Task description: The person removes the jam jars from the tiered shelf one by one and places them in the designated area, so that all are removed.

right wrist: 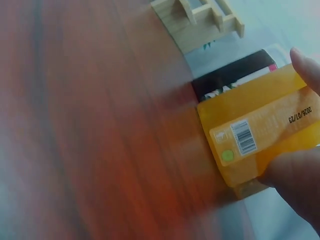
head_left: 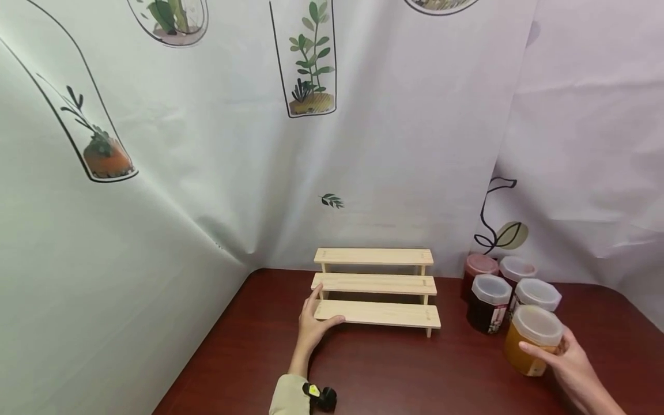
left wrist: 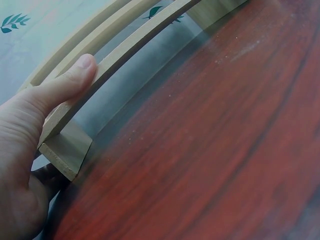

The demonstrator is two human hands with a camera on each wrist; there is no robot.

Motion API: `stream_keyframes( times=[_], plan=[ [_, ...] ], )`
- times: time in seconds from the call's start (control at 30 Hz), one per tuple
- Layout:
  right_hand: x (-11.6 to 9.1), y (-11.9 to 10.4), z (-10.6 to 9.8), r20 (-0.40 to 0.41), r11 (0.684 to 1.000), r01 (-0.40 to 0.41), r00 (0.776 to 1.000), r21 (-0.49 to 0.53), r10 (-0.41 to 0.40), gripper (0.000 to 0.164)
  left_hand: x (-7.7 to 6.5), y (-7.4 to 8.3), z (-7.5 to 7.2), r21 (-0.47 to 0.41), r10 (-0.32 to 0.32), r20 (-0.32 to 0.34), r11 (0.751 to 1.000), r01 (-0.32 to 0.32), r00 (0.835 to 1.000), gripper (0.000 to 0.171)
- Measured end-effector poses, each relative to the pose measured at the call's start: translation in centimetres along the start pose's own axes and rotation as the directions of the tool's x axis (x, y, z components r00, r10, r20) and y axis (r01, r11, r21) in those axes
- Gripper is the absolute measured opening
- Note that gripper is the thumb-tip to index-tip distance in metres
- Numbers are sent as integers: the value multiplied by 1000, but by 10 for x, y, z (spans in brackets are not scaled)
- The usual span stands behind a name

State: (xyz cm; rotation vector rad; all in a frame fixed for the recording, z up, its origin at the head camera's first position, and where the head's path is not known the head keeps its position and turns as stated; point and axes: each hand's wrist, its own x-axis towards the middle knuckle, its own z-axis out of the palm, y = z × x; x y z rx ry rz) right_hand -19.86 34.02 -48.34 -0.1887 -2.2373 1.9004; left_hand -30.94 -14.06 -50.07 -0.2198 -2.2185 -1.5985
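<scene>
A three-step wooden display stand [head_left: 377, 313] stands against the back wall. My left hand [head_left: 311, 329] holds its left end, the thumb on the front edge of the lowest board and the fingers reaching along the side. In the left wrist view the thumb [left wrist: 80, 75] lies over the front board, with the other fingers mostly hidden behind the end. On the right, my right hand [head_left: 573, 363] grips a jar with orange contents [head_left: 519, 350] and a whitish lid, thumb on the near side. Its label, with a barcode [right wrist: 245, 136], shows in the right wrist view.
Behind the orange jar several lidded jars stand close together, among them a dark jar [head_left: 485, 311] and a red-lidded jar [head_left: 479, 265]. The dark red wooden table [head_left: 404, 374] meets a pale printed wall covering [head_left: 415, 144] at the back and left.
</scene>
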Motion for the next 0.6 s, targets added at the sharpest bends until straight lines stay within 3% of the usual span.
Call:
stream_keyframes(
  times=[0.1, 0.27, 0.37, 0.43, 0.5, 0.6],
  plan=[
    [-4, 3, 5, -5, 997, -4, 1000, 77, 4, 59, -3, -1, -1, 10, -15, -1, 1000, 15, 1000, 95],
    [-5, 2, 12, -33, 996, 13, 999, 88, -10, 59, -3, -3, -4, 27, -7, -2, 1000, 8, 1000, 96],
    [-3, 1, 17, -42, 982, 78, 997, 170, -71, 57, -1, -2, -5, 32, 0, -3, 999, 0, 1000, 96],
    [-1, 1, 20, -45, 962, 136, 991, 236, -129, 55, 1, 0, -6, 29, 1, 2, 1000, -1, 1000, 96],
    [2, 3, 23, -45, 917, 206, 978, 340, -203, 55, 3, 1, -6, 28, -2, 10, 1000, 1, 1000, 96],
    [5, 6, 25, -60, 869, 267, 962, 416, -267, 56, 5, 1, -6, 21, 0, 17, 1000, -1, 1000, 96]
  ],
)
